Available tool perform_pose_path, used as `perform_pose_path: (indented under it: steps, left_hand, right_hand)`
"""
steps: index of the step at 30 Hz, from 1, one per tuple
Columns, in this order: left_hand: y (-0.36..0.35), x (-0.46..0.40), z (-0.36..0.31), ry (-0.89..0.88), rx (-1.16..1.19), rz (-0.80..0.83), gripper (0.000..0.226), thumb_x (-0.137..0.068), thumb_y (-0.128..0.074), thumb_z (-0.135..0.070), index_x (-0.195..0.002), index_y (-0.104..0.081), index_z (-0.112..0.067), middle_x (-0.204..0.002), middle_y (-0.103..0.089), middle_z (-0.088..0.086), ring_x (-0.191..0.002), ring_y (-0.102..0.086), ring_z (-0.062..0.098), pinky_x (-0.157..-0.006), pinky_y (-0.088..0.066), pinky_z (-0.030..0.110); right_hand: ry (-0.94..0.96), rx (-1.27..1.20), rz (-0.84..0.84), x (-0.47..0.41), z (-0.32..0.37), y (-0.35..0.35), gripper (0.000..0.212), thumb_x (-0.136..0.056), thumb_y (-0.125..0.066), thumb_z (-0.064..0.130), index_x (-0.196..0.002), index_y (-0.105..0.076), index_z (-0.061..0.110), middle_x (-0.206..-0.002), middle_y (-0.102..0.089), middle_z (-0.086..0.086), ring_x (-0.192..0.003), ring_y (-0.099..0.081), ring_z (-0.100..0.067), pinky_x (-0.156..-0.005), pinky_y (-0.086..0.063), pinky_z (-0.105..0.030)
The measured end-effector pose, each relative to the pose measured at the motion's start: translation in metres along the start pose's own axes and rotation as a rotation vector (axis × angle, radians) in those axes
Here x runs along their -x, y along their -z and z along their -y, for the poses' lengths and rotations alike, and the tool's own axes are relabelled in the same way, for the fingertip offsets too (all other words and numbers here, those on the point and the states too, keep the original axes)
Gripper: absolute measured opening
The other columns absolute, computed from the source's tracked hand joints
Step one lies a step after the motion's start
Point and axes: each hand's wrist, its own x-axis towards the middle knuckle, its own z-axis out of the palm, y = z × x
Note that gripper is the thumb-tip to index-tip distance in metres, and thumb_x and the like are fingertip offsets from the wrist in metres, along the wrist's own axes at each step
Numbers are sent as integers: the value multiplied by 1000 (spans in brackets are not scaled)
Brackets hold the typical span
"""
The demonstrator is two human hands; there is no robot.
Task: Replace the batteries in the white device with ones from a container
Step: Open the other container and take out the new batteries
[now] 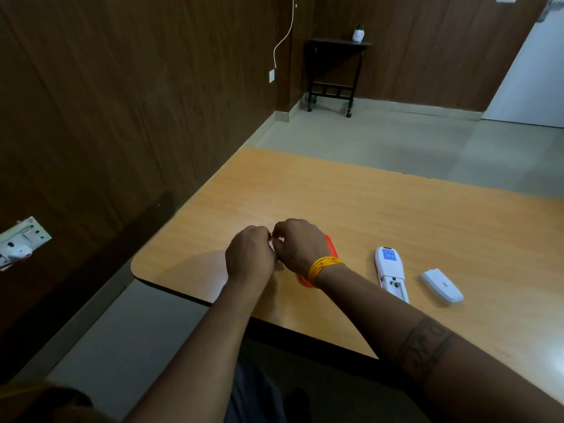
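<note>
My left hand (250, 257) and my right hand (300, 245) meet knuckle to knuckle above the near left part of the wooden table (396, 209). Both are curled around a small pale item (279, 239); only a sliver of it shows, so I cannot identify it. An orange-red container (332, 247) lies under and behind my right wrist, mostly hidden. To the right, the white device (390, 270) lies face down with its battery bay uncovered. Its white cover (441, 286) rests apart, further right.
The table's rounded near-left corner (137, 267) is close to my left hand. A wall socket (21, 239) sits on the dark panelled wall at left. A black wheeled side table (332, 74) with a small potted plant (358, 33) stands at the far wall.
</note>
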Motion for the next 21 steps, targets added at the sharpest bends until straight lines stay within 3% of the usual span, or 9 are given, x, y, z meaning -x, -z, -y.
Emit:
perform_pose_path:
  steps: [2,7,13,17,21]
  left_hand:
    - [0,-8,-4,12,-163,118,20,-105,-57,-23,-103,-72,-10,-105,-73,12,-93,-68,32,-66,-46,36]
    - [-1,-20,-8,1,-276,212,16,-103,-62,-21,-113,-69,-12,-111,-73,12,-98,-71,32,-70,-50,36]
    - [0,-25,-9,-2,-282,236,18,-101,-62,-12,-118,-68,-10,-113,-71,14,-100,-70,34,-75,-53,37]
    - [1,-24,-10,-2,-252,236,16,-100,-62,-11,-113,-70,-8,-111,-72,16,-100,-70,36,-69,-46,36]
    - [4,-23,-6,39,-135,206,15,-97,-66,-13,-108,-70,-4,-108,-70,18,-87,-63,34,-67,-43,36]
  right_hand:
    - [2,21,62,-9,0,-3,21,-93,-59,19,-105,-75,13,-106,-73,-11,-98,-68,-37,-70,-52,-38]
    - [3,39,140,-22,-4,-3,18,-90,-64,20,-102,-75,14,-102,-73,-15,-91,-68,-40,-65,-44,-34]
    - [-22,48,113,-31,-4,-8,19,-88,-67,13,-105,-77,12,-103,-75,-15,-92,-70,-40,-67,-50,-35]
    - [-16,59,101,-33,-6,-14,16,-89,-70,15,-103,-78,12,-101,-75,-15,-90,-71,-39,-67,-53,-36]
    - [-56,-86,65,-34,-11,-20,21,-88,-71,21,-107,-78,14,-105,-77,-13,-97,-70,-37,-72,-56,-37]
